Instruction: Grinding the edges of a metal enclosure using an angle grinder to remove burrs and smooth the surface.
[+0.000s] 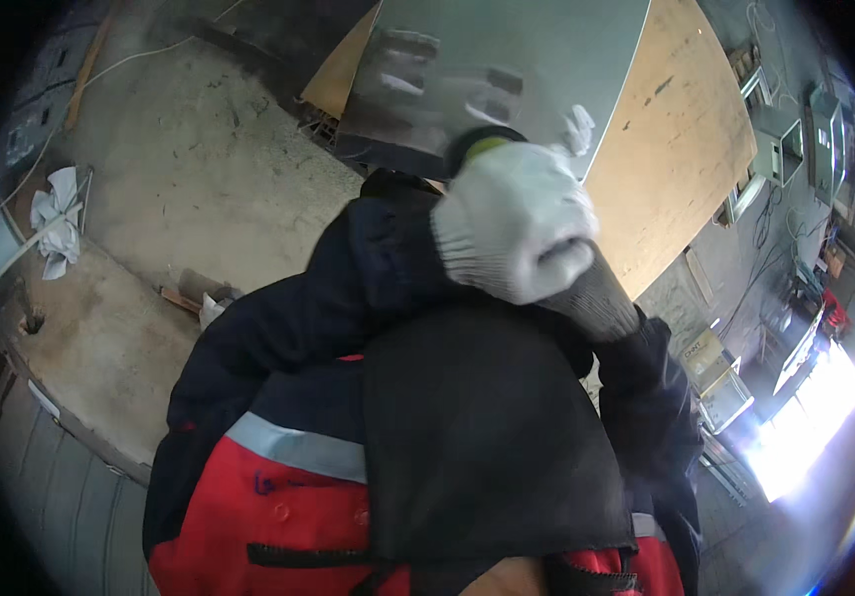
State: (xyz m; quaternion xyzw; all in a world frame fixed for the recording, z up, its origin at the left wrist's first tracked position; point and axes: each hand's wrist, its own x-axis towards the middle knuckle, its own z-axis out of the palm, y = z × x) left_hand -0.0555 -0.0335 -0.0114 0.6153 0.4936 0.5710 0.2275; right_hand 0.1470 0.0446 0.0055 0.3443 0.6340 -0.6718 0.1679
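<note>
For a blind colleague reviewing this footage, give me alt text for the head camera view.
A hand in a white knit glove, closed in a fist, is pressed with a dark round tool against a grey metal sheet lying on a wooden board. Dark jacket sleeves and a red garment with a reflective stripe fill the lower frame above a concrete floor.
</note>
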